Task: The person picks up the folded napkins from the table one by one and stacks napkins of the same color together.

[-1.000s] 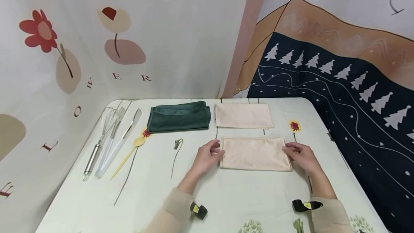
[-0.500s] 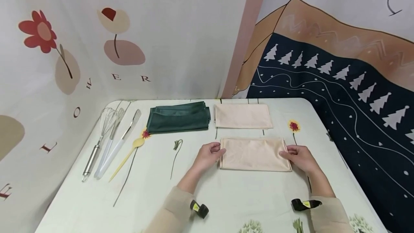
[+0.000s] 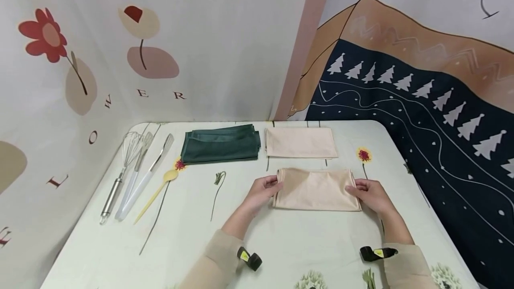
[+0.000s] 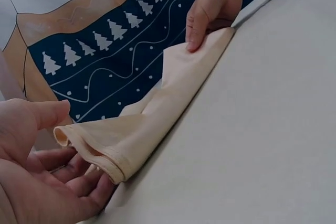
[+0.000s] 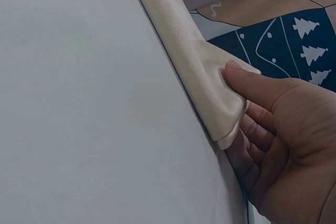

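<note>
A folded beige cloth [image 3: 315, 191] lies crosswise at the middle right of the table. My left hand [image 3: 262, 194] is at its left end, fingers under the edge and thumb over the top. In the left wrist view that end of the cloth [image 4: 113, 153] is raised, showing its layers. At the other end my right hand [image 3: 370, 195] pinches the cloth, the thumb on top and the fingers beneath. The right wrist view has this thumb [image 5: 252, 82] denting the fabric. Behind lies a second folded beige cloth [image 3: 301, 142], beside a folded dark green cloth [image 3: 221, 145].
On the left of the table lie a whisk [image 3: 116, 186], two pale-handled utensils, one a spatula-like tool [image 3: 146, 177], and a yellow spoon [image 3: 156, 194]. The tablecloth [image 3: 184, 244] has printed flowers. Printed curtains [image 3: 225, 57] hang behind and at the sides.
The left end of the near cloth has risen and curled inward with my left hand. My right thumb has moved further in over the cloth's right end.
</note>
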Available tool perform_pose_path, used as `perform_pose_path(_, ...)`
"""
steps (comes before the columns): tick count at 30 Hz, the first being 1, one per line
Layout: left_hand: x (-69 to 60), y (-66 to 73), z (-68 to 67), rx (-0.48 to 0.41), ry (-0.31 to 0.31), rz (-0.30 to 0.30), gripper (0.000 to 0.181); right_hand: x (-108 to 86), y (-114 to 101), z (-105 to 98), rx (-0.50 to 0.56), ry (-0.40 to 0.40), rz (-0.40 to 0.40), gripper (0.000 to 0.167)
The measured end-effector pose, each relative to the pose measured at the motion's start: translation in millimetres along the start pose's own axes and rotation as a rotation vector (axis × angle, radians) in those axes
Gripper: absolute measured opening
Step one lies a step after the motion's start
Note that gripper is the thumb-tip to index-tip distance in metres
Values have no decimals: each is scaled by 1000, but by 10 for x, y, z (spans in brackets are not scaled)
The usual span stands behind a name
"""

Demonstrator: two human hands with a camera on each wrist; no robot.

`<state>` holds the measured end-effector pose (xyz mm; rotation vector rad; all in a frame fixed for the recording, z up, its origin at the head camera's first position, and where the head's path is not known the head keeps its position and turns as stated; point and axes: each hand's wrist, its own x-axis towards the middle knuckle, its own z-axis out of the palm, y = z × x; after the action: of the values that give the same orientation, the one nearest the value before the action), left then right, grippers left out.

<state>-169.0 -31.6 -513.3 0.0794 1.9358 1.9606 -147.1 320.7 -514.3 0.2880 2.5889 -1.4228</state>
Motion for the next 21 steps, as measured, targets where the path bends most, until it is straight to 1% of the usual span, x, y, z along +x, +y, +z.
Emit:
perform_pose_path(2, 5, -17, 7, 3, -13, 0, 42, -1, 2, 3, 0, 1, 2, 52)
perform_pose_path(3, 3, -17, 12, 2, -16, -7, 42, -1, 2, 4, 1, 0, 2, 52)
perform_pose_path(7, -4, -19, 22, -6, -34, -4, 44, 2, 4, 6, 10, 0, 4, 52)
perform_pose_path(10, -3, -21, 35, -26, -63, 6, 43, 3, -1, 10, 17, 5, 6, 51)
perform_pose_path(15, 5, -39, 68, -56, -113, 0, 39, 5, -4, 21, 8, 6, 8, 50)
perform_pose_path(17, 4, -42, 85, -71, -120, -3, 39, 5, 1, 22, 3, 5, 5, 51)
perform_pose_path(21, 6, -43, 101, -136, -137, -14, 41, 12, 19, 13, 5, 7, -10, 50)
